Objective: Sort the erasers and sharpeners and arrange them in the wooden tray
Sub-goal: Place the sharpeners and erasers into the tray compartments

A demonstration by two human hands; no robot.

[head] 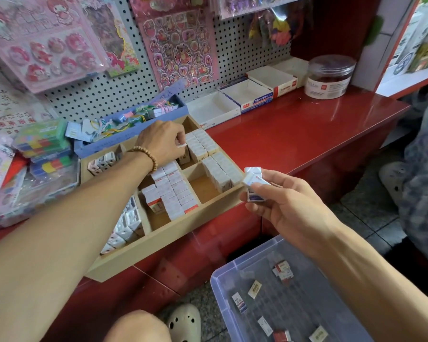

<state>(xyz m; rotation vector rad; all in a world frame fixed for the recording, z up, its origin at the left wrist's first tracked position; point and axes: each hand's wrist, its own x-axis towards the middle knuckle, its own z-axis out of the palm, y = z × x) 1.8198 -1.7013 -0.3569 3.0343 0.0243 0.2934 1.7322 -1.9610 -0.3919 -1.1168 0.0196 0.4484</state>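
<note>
A wooden tray (173,233) with dividers lies on the red shelf, its compartments packed with rows of white eraser boxes (176,191) and, on the left, sharpeners (129,223). My left hand (163,141) reaches over the tray's far compartment and pinches a small white eraser (182,145) beside the stacked erasers (203,144). My right hand (277,193) hovers off the tray's right corner and holds a few wrapped erasers (253,181). Below it, a clear plastic bin (223,287) holds several loose erasers (283,270).
Open white cardboard boxes (213,112) and a clear round jar (329,75) stand at the back of the red shelf (307,134). A blue tray of tags (134,134) and toy packs (42,144) crowd the left. Another person's clothing (423,169) is at the right.
</note>
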